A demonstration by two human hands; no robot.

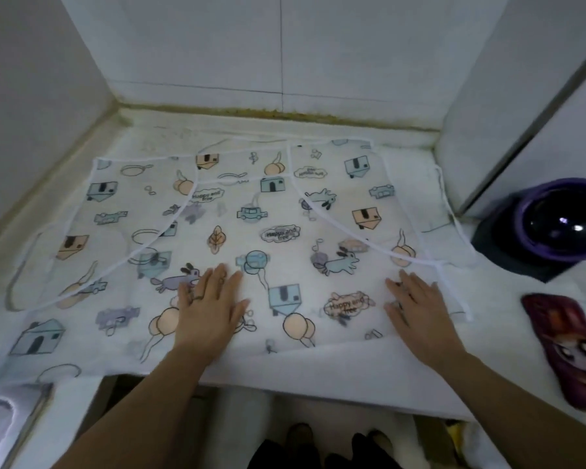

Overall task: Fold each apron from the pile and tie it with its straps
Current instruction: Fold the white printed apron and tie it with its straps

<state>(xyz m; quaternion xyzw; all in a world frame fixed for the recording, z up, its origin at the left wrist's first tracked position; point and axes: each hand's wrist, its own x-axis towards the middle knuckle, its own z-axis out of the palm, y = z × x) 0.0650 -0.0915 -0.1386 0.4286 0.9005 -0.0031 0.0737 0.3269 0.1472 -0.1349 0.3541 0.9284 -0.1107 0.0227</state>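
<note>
Here, you have the apron (251, 231) spread flat across the white counter (318, 370), its straps (454, 265) trailing right. Your left hand (210, 309) and right hand (416, 309) press it with fingers flat and spread, probably smoothing wrinkles before folding.

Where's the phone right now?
In the head view the phone lies at the right end of the counter, near its front edge, right of the right hand and nearer the camera than the purple domed object.

Bare forearms (156, 394), a dark ring (199, 297) on the left hand (210, 309), dark shoes (300, 434) below
</note>
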